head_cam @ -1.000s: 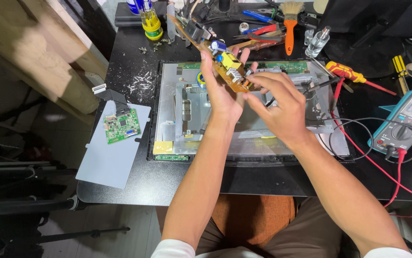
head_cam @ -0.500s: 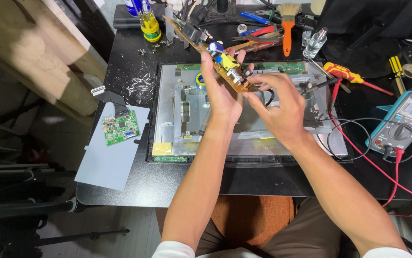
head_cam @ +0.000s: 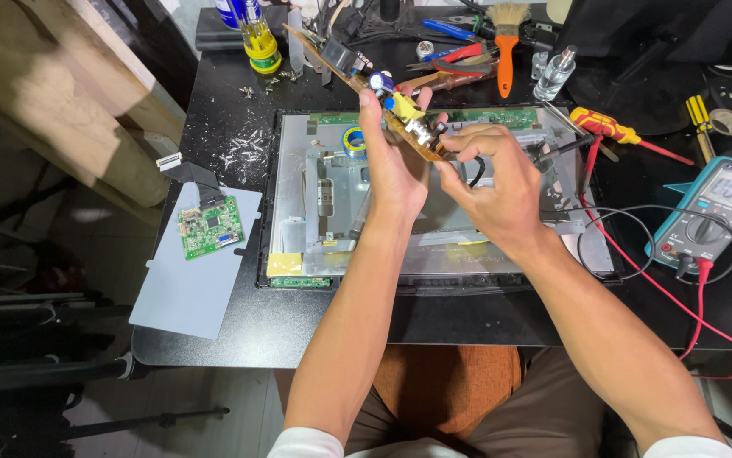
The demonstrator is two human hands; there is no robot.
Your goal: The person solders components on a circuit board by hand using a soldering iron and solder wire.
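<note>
Left hand (head_cam: 391, 165) grips board (head_cam: 374, 93) by its edge; right hand (head_cam: 493, 182) pinches its near end. Best kept steady, fingers off components.

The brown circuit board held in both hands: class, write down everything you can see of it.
The brown circuit board is a long, narrow strip, tan like bare laminate, held tilted above the opened monitor back, its far end reaching toward the tools at the table's back. Parts stand on its upper face: a black block, a blue-topped cylinder, a yellow block and a silvery connector. The left hand grips it from below with fingers up its edge; the right hand pinches its near end. A dark wire hangs there.
</note>
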